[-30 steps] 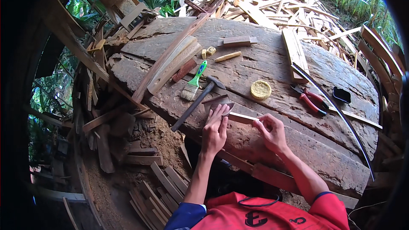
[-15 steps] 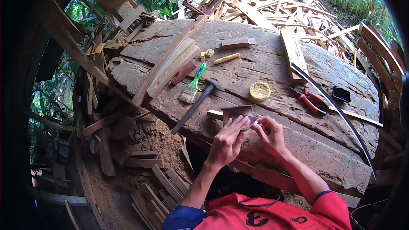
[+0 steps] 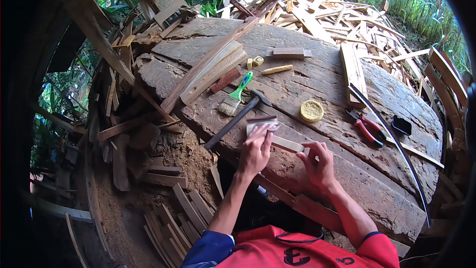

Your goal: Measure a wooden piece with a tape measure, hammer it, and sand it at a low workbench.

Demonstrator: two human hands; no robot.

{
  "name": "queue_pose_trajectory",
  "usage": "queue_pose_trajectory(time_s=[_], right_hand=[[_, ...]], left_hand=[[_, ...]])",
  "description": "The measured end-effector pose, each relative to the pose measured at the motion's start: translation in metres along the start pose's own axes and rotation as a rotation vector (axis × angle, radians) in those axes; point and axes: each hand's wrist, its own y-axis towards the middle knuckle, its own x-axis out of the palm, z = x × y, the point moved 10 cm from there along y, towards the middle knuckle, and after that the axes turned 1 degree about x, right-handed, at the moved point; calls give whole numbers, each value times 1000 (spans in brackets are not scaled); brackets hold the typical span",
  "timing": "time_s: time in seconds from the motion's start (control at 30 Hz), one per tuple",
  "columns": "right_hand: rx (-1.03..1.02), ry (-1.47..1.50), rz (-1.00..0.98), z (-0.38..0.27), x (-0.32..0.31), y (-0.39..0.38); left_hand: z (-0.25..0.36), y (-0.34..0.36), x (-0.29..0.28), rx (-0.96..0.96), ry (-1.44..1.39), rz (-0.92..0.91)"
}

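A thin pale wooden strip (image 3: 287, 144) lies along the near part of the workbench. My left hand (image 3: 255, 150) presses a curled piece of brownish sandpaper (image 3: 263, 120) onto the strip's left part, fingers laid over it. At the strip's other end, my right hand (image 3: 320, 166) pinches the wood between thumb and fingers. Just beyond my left hand rests a hammer (image 3: 233, 125) with a dark handle. Beside it lies a paintbrush (image 3: 240, 92) with a green handle. A round yellowish disc (image 3: 312, 111) sits beyond my right hand.
The workbench (image 3: 391, 188) is made of rough, cracked planks. To the right are red-handled pliers (image 3: 369, 126), a small black tray (image 3: 401, 125) and a long thin curved strip (image 3: 396, 139). Wooden boards (image 3: 213, 72) lie at the left. Scrap wood (image 3: 342, 15) heaps up behind.
My left hand has slid left along the strip with the sandpaper, baring more wood between my hands. My right hand keeps its pinch at the end. The whole view has shifted slightly.
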Motion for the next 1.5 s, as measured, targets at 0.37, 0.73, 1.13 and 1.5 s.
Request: queue_pose_trajectory(time_s=[0.37, 0.73, 1.13, 1.5], right_hand=[[-263, -59, -64, -33, 10, -4], [-189, -23, -44, -28, 7, -1], [-209, -3, -107, -27, 14, -6], [-158, -13, -87, -19, 12, -6]], left_hand=[[6, -7, -9, 19, -56, 2], [23, -19, -15, 80, -139, 27], [48, -36, -5, 139, -77, -54], [49, -31, 6, 116, -177, -86]])
